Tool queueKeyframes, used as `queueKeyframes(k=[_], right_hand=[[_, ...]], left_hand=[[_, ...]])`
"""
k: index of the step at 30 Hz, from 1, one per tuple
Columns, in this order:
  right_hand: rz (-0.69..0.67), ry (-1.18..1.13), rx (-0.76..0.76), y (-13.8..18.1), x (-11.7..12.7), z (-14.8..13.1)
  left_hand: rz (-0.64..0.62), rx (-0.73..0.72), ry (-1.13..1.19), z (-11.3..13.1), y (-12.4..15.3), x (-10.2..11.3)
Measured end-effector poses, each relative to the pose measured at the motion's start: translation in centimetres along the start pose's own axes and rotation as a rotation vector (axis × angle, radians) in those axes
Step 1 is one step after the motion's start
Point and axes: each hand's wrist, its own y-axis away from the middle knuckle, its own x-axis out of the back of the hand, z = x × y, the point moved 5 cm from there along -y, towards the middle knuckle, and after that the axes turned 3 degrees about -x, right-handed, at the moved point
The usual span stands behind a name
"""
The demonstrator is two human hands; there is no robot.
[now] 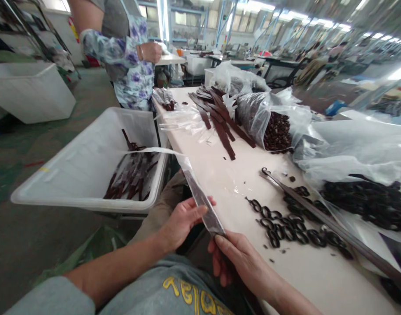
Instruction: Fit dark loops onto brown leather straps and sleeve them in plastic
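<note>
Between my two hands stretches a long, narrow clear plastic sleeve with a dark brown strip inside. My left hand pinches it near the middle, thumb on top. At its near end, my right hand grips it between thumb and fingers. The sleeve's far end is a pale, bare plastic tail hanging toward a white bin. Several sleeved brown strips lie inside that bin. Black rings rest on the table to the right of my hands, beside a long brown strip.
On the white table lie a pile of brown strips and loose clear sleeves. A plastic bag of small brown pieces and another of black parts stand right. A person stands beyond the bin. Another bin is far left.
</note>
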Motion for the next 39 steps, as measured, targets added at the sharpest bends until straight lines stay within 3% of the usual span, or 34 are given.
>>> queueKeyframes(k=[2, 3, 7, 9, 13, 15, 20, 24, 26, 31, 36, 39], right_hand=[[-0.004, 0.001, -0.004, -0.2, -0.2, 0.0], [0.005, 0.004, 0.006, -0.4, -0.2, -0.1], [0.065, 0.052, 0.105, -1.2, 0.2, -0.9], [0.062, 0.06, 0.118, -1.3, 0.3, -0.9], [0.047, 0.062, 0.055, -1.0, 0.5, -0.5], [0.067, 0.077, 0.059, -1.1, 0.7, -0.6], [0.1, 0.125, 0.149, -1.5, 1.2, -1.4], [0.078, 0.173, 0.094, -1.4, 1.2, -0.9], [0.083, 0.188, 0.089, -1.4, 1.2, -0.7], [0.097, 0.188, 0.15, -1.6, 1.5, -0.8], [0.05, 0.229, 0.109, -1.4, 1.5, -0.3], [0.076, 0.238, 0.126, -1.4, 1.7, -0.3]], left_hand=[[0.111, -0.077, 0.08, 0.9, -0.6, 0.5], [0.109, -0.069, 0.077, 0.7, -0.7, 0.4], [-0.1, 0.101, 0.009, -2.1, -0.1, -1.0], [-0.139, 0.105, 0.036, -2.2, -0.1, -1.1], [0.046, -0.104, 0.155, 1.0, -1.4, 0.2], [0.076, -0.108, 0.114, 1.1, -1.5, 0.3], [-0.149, 0.054, 0.018, -1.6, -0.6, -1.3], [0.05, -0.144, 0.155, 1.3, -1.9, 0.0], [0.129, -0.175, 0.159, 1.9, -2.3, 0.5], [-0.053, 0.054, -0.002, -1.2, -1.1, -0.7], [0.154, -0.184, 0.214, 1.7, -2.0, 0.4], [0.116, -0.114, 0.164, 0.9, -1.8, 0.1]])
